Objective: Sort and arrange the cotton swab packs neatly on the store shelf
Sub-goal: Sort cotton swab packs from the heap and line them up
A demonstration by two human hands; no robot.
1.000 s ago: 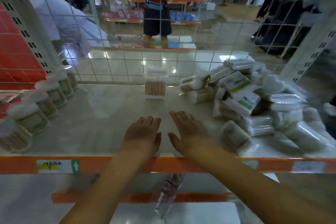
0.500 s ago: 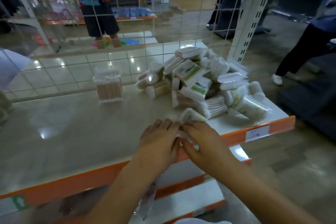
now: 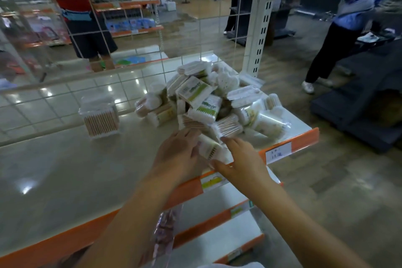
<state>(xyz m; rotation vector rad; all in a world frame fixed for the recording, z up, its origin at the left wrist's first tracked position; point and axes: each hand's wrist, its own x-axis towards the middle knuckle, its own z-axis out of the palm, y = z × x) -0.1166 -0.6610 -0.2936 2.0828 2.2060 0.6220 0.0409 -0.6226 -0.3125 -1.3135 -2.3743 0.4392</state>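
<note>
On the shelf's right end: a heap of cotton swab packs (image 3: 208,102) is lying loose, packs tilted over one another, reaching near the orange front edge (image 3: 304,139).
Front pack: one small pack (image 3: 210,148) is sitting at the near foot of the heap, close to the shelf (image 3: 65,169) edge, between the two hands.
Left hand (image 3: 176,159): its grip is curling against the left side of the small pack, fingertips touching the wrapper.
Right hand (image 3: 241,163): its grip is touching the same pack from the right, thumb under the near end and forefinger stretched along its far side toward the heap; whether it is truly clamping is hard to tell.
Clear box (image 3: 99,116): a lidded box of swabs is standing upright, well apart to the left of the heap, near the wire back grid (image 3: 152,35).
Price label (image 3: 278,154): a white tag is sitting on the orange edge, right of the right hand.
Background: one person in a blue top (image 3: 348,28) is standing in the aisle at right.
</note>
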